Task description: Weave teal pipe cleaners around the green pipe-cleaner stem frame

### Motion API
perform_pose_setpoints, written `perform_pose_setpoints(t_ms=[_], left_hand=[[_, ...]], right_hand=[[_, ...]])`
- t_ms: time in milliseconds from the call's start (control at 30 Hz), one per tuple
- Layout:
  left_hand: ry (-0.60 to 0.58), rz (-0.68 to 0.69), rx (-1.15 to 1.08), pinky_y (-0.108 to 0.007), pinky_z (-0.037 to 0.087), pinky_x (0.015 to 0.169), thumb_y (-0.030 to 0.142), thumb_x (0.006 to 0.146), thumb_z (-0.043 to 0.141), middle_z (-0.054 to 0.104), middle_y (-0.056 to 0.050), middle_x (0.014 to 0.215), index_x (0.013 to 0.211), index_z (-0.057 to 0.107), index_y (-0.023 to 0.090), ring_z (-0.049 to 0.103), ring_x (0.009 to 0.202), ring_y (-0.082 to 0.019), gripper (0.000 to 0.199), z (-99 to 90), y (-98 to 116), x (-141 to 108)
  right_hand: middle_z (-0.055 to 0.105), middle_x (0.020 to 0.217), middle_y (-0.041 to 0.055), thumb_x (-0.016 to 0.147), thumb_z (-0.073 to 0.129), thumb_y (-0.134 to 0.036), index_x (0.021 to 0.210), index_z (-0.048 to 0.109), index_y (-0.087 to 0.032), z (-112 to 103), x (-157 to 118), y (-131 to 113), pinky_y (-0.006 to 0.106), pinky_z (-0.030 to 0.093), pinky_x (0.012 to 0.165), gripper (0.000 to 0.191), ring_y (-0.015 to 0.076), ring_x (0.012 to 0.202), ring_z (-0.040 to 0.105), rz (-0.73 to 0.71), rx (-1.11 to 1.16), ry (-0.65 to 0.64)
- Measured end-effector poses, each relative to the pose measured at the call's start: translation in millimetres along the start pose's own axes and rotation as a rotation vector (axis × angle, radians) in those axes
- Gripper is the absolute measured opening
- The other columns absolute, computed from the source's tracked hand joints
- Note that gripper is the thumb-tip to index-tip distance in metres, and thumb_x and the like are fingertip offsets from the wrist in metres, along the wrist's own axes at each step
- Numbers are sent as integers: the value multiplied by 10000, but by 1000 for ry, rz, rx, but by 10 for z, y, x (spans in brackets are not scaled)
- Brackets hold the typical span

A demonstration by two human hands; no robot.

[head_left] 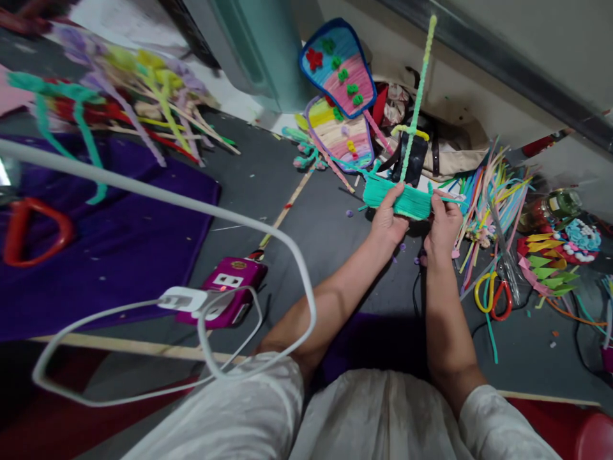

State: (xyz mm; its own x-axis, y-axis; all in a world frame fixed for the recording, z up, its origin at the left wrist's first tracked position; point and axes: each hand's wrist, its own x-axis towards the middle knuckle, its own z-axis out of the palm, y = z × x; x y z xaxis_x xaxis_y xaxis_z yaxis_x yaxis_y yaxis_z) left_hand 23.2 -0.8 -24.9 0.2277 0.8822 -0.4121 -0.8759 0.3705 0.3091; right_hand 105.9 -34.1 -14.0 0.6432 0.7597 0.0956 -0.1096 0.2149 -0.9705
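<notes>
Both hands hold a teal panel (pixel 412 198) of pipe cleaners laid side by side. My left hand (pixel 390 217) is closed on its left lower edge, thumb on top. On the right end, my right hand (pixel 444 223) grips with bent fingers near short loose pipe-cleaner ends. A twisted yellow-green pipe-cleaner stem (pixel 418 102) with a yellow crosspiece rises behind the panel; whether it is joined to the panel I cannot tell. Beyond lie two fan-shaped pipe-cleaner pieces, one blue and pink (pixel 342 67), the other yellow and cream (pixel 338 131).
Scissors (pixel 493 297) with yellow and red handles lie right, near a heap of pipe cleaners (pixel 488 198) and a glass jar (pixel 562 203). A purple power strip (pixel 237 281) with a white plug sits left. A white cable (pixel 158 191) crosses the left foreground above purple cloth (pixel 143 249).
</notes>
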Motion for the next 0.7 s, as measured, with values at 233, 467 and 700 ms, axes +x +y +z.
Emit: perform_pose_setpoints(t_ms=[233, 467, 700], left_hand=[[45, -58, -113, -372, 553, 953, 175, 721, 786, 772, -38, 886, 842, 699, 171, 738, 912, -213, 149, 106, 50, -112], [10, -112, -153, -347, 544, 967, 157, 794, 720, 762, -50, 845, 895, 713, 148, 739, 917, -198, 102, 123, 62, -136], [19, -131, -174, -366, 539, 990, 159, 779, 736, 772, -62, 905, 981, 723, 150, 730, 1015, -227, 203, 145, 41, -178]], right_hand=[[711, 786, -19, 667, 816, -332, 826, 680, -183, -18, 39, 6, 276, 573, 711, 257, 111, 690, 647, 108, 138, -4], [711, 776, -32, 680, 802, -262, 836, 675, -185, -27, 48, -13, 267, 583, 707, 214, 107, 688, 657, 214, 237, -9], [701, 802, -4, 731, 740, -244, 855, 651, -212, -47, 79, 70, 346, 597, 798, 156, 156, 789, 676, 219, 228, 4]])
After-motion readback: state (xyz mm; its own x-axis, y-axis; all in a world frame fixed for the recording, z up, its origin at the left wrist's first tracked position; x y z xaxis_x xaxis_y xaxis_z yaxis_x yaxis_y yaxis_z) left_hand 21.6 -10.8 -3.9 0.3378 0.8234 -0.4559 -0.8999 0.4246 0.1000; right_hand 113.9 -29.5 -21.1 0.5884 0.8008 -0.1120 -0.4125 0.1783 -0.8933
